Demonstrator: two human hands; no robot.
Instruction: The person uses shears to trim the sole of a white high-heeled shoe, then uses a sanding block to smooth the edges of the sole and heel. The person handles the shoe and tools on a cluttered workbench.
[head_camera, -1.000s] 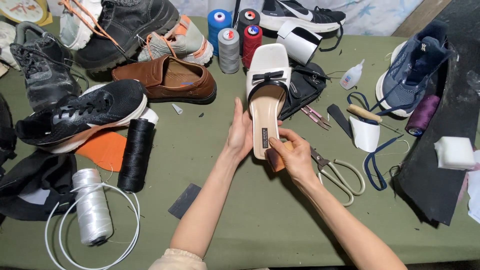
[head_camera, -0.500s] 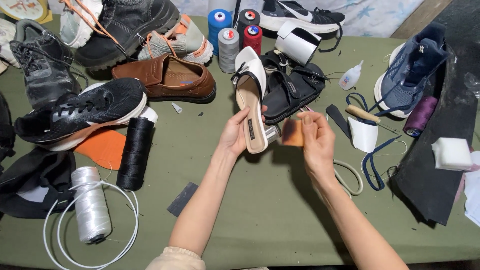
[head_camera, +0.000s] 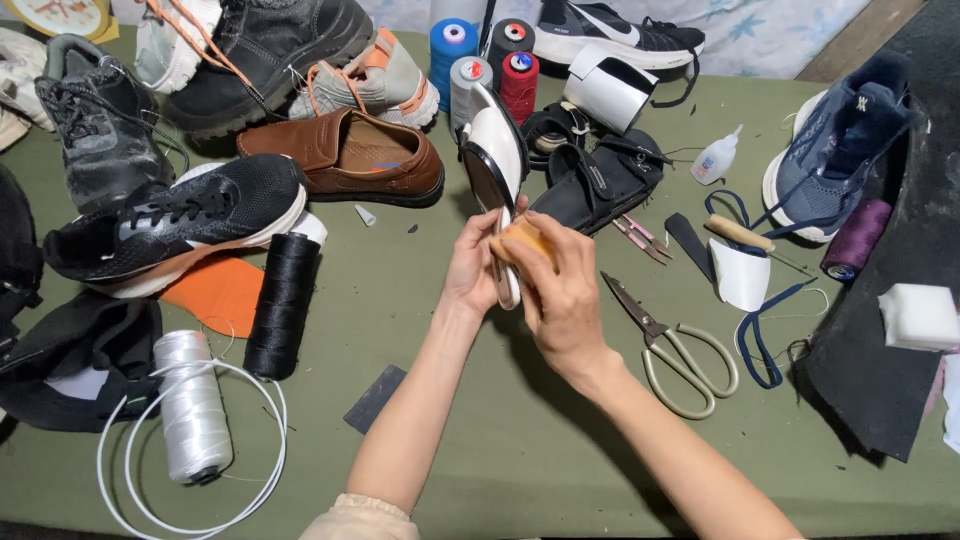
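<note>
orange-tan sanding block (head_camera: 527, 240) is pinched in the right hand (head_camera: 562, 292), pressed against the heel end of the white slipper (head_camera: 495, 178). left hand (head_camera: 472, 268) grips that slipper on edge above the green table (head_camera: 520, 440), toe pointing away. advise short, even strokes with firm support. upper white, insole dark.

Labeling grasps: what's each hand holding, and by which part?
Left hand: white slip-on shoe, held on edge, grip at its heel end. Right hand: small orange pad, pinched in the fingertips against the shoe.
</note>
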